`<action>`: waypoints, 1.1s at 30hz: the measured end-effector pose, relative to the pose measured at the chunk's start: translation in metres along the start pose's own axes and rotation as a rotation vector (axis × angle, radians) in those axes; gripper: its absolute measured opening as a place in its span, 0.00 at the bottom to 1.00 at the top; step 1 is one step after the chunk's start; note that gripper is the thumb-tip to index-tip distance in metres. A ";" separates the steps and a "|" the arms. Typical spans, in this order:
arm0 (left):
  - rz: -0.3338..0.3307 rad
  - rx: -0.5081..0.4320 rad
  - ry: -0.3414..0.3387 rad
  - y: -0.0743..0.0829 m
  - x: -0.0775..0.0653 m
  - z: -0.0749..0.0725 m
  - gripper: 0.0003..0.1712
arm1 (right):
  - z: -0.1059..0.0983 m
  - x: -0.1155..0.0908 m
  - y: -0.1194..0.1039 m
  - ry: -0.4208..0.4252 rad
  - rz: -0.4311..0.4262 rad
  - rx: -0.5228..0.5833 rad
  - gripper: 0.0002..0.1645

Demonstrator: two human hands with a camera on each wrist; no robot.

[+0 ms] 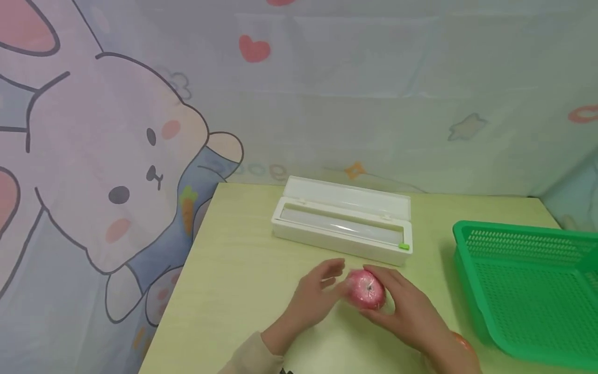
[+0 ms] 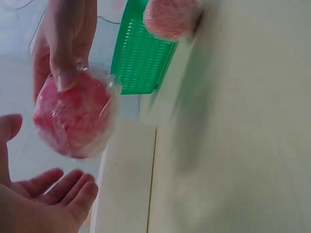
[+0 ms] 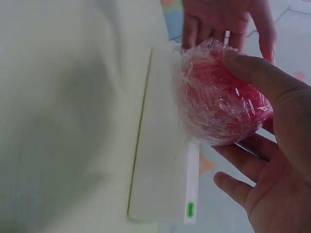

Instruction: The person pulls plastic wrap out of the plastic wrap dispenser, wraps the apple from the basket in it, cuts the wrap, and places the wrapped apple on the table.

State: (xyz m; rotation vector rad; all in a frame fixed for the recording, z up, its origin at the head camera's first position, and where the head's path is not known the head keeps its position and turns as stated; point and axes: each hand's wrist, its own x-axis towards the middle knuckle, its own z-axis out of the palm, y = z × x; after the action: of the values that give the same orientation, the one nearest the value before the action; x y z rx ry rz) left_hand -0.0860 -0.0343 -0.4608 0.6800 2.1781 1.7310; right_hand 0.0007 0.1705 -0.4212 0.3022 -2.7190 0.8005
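Note:
A red apple (image 1: 367, 289) wrapped in shiny cling film is held up over the table. My right hand (image 1: 411, 306) grips it, thumb on one side and fingers on the other, as the right wrist view shows from close by. Loose film bunches around the apple (image 3: 221, 94) there. On the other side is my left hand (image 1: 315, 293), its fingers spread and loosely bent. In the left wrist view a gap shows between the left hand (image 2: 48, 199) and the wrapped apple (image 2: 75, 114).
Behind the hands stands a white cling film dispenser (image 1: 336, 244), lid raised, with a film roll inside and a green slider (image 1: 404, 246). A green plastic basket (image 1: 481, 306) is at the right. Another film-wrapped round fruit (image 2: 171, 18) lies by it, partly behind my right forearm in the head view.

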 end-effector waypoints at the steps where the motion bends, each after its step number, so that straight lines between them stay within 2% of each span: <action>1: 0.030 0.023 -0.032 0.000 -0.001 0.001 0.31 | -0.002 -0.003 0.002 -0.006 -0.014 -0.018 0.49; 3: 0.063 0.053 -0.089 0.000 -0.003 0.006 0.31 | -0.006 -0.009 0.006 -0.024 -0.037 -0.041 0.50; 6: 0.049 0.045 -0.146 -0.003 -0.005 0.017 0.30 | -0.010 -0.017 0.011 -0.073 -0.036 -0.044 0.50; 8: 0.030 0.024 -0.168 -0.005 -0.007 0.025 0.28 | -0.012 -0.022 0.014 -0.125 0.002 -0.038 0.49; 13: -0.012 -0.001 -0.194 -0.012 -0.013 0.045 0.24 | -0.015 -0.034 0.025 -0.232 0.061 -0.046 0.46; 18: -0.038 0.047 -0.184 -0.021 -0.021 0.060 0.22 | -0.010 -0.044 0.039 -0.298 0.011 -0.049 0.44; 25: -0.058 0.093 -0.199 -0.032 -0.027 0.068 0.22 | -0.006 -0.047 0.047 -0.421 0.004 -0.057 0.43; 33: -0.061 0.148 -0.216 -0.032 -0.031 0.068 0.24 | -0.006 -0.052 0.048 -0.442 0.023 -0.043 0.44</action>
State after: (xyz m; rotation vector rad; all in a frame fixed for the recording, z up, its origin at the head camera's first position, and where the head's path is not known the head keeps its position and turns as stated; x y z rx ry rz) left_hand -0.0320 0.0012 -0.5111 0.7880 2.1663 1.4063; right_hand 0.0372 0.2189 -0.4574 0.4904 -3.1489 0.7541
